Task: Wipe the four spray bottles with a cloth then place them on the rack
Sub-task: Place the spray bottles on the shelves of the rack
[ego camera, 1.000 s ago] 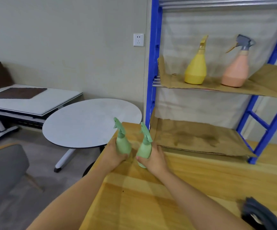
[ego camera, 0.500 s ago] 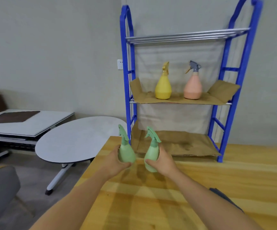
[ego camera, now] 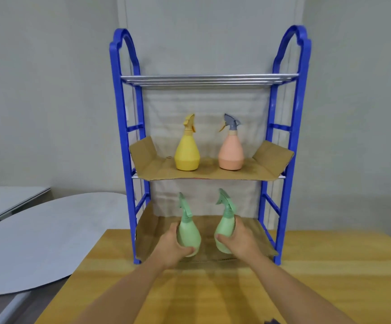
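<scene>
A blue rack (ego camera: 267, 190) stands on the wooden table (ego camera: 330, 265), its shelves lined with cardboard. A yellow spray bottle (ego camera: 187, 148) and a pink spray bottle (ego camera: 231, 150) stand upright on the middle shelf. My left hand (ego camera: 170, 247) grips one green spray bottle (ego camera: 188, 233) and my right hand (ego camera: 239, 242) grips a second green spray bottle (ego camera: 225, 228). Both green bottles are upright, side by side, over the front of the bottom shelf's cardboard (ego camera: 253, 232). A dark scrap of the cloth (ego camera: 272, 321) peeks in at the bottom edge.
A round grey table (ego camera: 37, 242) stands to the left, below the wooden table's level, with a white table (ego camera: 7, 199) behind it. The rack's top shelf (ego camera: 208, 79) is bare metal rods. A grey wall lies behind the rack.
The view has swung right and centred on the rack. Both hands have carried the green bottles forward, from the table's left part to the front of the bottom shelf.
</scene>
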Tool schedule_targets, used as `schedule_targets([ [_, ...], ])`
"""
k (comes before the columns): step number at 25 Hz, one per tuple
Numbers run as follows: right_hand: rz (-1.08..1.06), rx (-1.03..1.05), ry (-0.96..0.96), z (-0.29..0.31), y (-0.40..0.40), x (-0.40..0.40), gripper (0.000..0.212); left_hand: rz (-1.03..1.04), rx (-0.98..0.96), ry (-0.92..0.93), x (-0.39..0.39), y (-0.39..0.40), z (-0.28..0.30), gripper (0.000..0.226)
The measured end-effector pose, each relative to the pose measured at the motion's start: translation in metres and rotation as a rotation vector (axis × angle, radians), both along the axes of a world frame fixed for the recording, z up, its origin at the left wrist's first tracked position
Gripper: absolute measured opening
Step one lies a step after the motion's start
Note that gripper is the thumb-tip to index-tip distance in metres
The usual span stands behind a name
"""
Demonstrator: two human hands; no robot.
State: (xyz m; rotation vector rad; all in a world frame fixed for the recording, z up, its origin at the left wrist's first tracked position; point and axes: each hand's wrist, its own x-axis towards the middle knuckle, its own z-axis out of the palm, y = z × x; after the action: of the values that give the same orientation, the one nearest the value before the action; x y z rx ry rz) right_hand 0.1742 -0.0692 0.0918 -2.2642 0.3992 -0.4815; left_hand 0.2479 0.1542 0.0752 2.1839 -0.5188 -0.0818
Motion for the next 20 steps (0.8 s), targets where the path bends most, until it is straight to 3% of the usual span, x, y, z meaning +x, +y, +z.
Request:
schedule_targets([
  [7, -0.023, -0.02, 0.027, -0.029, -0.032, 0.06, 0.07, 0.008, -0.012, -0.008, 0.066, -0.034, -0.028, 0.092],
  [10, -0.03, 0.034, 0.045, -0.044, -0.041, 0.062, 0.09, -0.01, -0.034, 0.018, 0.073, -0.032, -0.038, 0.09],
  [12, -0.102, -0.04, 0.07, -0.051, -0.042, 0.064, 0.103, -0.046, -0.017, 0.057, 0.078, -0.029, -0.037, 0.085],
  [15, -0.182, -0.186, 0.105, -0.055, -0.037, 0.066, 0.102, -0.034, 0.015, 0.093, 0.081, -0.03, -0.037, 0.078],
  [20, -0.128, -0.068, 0.038, -0.058, -0.042, 0.069, 0.098, 0.103, 0.031, -0.01, 0.065, -0.041, -0.043, 0.093],
])
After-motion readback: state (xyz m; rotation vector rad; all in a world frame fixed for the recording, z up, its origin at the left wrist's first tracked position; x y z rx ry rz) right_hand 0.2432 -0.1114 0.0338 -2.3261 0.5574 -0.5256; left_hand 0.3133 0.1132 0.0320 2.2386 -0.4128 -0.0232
